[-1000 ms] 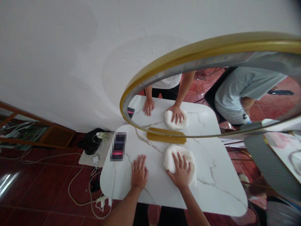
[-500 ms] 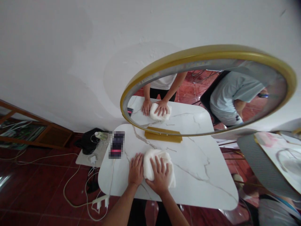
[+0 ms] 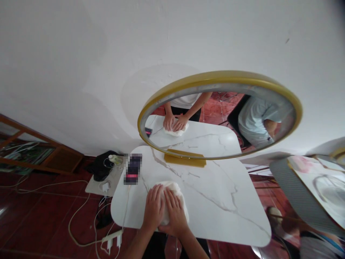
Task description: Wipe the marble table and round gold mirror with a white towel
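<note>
A folded white cloth (image 3: 179, 190) lies on the white marbled table (image 3: 215, 201) near its front edge. My left hand (image 3: 154, 205) rests flat on the cloth's left part, fingers stretched forward and lying side by side. Beside it my right hand (image 3: 174, 212) lies on the middle of the cloth, its fingers extended. The two hands nearly touch, and they cover much of the cloth. Both hands and the cloth also show in the round gold-framed mirror (image 3: 221, 77).
A phone-like dark object (image 3: 133, 169), partly pixelated, lies at the table's left with a cable. The mirror's gold base (image 3: 184, 160) stands at the back. Left of the table are a black bag (image 3: 101, 167) and a power strip (image 3: 111, 236). A person (image 3: 318, 246) is at the lower right.
My left hand has moved from the bare tabletop onto the cloth. The cloth and my right hand have shifted left and toward me. The view has shifted slightly.
</note>
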The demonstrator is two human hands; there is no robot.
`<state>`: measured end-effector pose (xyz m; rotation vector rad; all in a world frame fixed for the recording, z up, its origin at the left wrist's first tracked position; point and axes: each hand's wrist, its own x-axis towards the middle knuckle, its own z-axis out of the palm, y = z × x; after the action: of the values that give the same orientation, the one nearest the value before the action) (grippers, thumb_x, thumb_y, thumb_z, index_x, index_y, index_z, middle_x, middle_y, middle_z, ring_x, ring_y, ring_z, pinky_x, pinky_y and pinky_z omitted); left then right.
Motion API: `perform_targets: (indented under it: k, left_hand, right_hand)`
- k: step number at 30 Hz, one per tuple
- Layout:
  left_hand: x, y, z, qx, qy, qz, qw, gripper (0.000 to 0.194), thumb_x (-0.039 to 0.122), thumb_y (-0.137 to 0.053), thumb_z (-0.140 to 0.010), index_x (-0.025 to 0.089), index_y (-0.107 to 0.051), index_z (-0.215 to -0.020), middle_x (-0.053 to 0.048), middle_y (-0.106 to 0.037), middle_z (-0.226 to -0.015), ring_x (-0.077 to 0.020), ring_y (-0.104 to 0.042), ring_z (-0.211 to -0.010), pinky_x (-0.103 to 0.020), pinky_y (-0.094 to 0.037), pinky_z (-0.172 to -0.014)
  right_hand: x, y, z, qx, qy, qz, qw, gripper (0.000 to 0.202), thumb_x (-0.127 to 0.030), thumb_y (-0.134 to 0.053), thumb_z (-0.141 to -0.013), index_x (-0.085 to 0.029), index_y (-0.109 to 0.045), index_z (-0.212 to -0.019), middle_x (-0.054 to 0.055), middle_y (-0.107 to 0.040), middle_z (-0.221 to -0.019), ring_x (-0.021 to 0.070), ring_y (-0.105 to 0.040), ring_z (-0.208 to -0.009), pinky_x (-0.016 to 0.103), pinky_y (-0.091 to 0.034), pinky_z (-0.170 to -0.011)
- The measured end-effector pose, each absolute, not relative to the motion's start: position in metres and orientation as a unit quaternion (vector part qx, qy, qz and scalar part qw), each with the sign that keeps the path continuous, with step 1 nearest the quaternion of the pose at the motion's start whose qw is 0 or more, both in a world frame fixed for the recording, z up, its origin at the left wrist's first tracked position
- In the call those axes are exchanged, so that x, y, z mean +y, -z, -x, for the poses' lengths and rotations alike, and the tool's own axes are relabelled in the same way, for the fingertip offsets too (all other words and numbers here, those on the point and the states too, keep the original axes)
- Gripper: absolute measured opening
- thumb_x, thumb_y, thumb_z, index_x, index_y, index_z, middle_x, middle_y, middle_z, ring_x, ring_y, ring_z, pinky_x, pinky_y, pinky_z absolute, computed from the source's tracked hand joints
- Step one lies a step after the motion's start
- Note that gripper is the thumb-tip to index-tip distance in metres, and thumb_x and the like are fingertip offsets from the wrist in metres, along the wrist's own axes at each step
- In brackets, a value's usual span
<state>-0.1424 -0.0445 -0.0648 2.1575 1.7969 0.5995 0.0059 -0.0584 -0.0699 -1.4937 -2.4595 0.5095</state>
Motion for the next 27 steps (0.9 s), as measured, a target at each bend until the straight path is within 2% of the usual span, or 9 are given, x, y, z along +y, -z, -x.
perform_targets:
  k: [7, 19, 27]
  left_hand:
    - [-0.056, 0.084, 0.168, 0.592, -0.139, -0.787, 0.101, 0.057, 0.016, -0.033, -0.089, 0.021, -0.020, -0.144, -0.005, -0.033, -0.147, -0.0201, -0.025, -0.136, -0.040, -0.032, -0.108]
    - [0.006, 0.092, 0.183, 0.610, -0.172, -0.767, 0.096, 0.055, 0.014, -0.031, -0.089, 0.019, -0.022, -0.143, -0.005, -0.033, -0.147, -0.0186, -0.022, -0.137, -0.040, -0.028, -0.110]
    - [0.044, 0.089, 0.189, 0.617, -0.183, -0.759, 0.098, 0.055, 0.014, -0.029, -0.090, 0.019, -0.021, -0.144, -0.007, -0.034, -0.146, -0.0193, -0.024, -0.137, -0.042, -0.028, -0.110]
  right_hand:
    - [-0.050, 0.078, -0.011, -0.844, -0.150, 0.498, 0.129, 0.087, -0.058, -0.049, -0.075, -0.019, -0.014, -0.145, 0.006, -0.021, -0.150, 0.0294, -0.026, -0.134, 0.044, -0.018, -0.110]
    - [0.011, 0.087, 0.016, -0.839, -0.138, 0.505, 0.148, 0.084, -0.058, -0.045, -0.078, -0.016, -0.015, -0.145, 0.007, -0.018, -0.150, 0.0275, -0.023, -0.135, 0.042, -0.016, -0.110]
    - [0.047, 0.087, 0.030, -0.833, -0.124, 0.514, 0.164, 0.083, -0.053, -0.047, -0.080, -0.015, -0.014, -0.145, 0.009, -0.024, -0.149, 0.0275, -0.027, -0.133, 0.044, -0.020, -0.109]
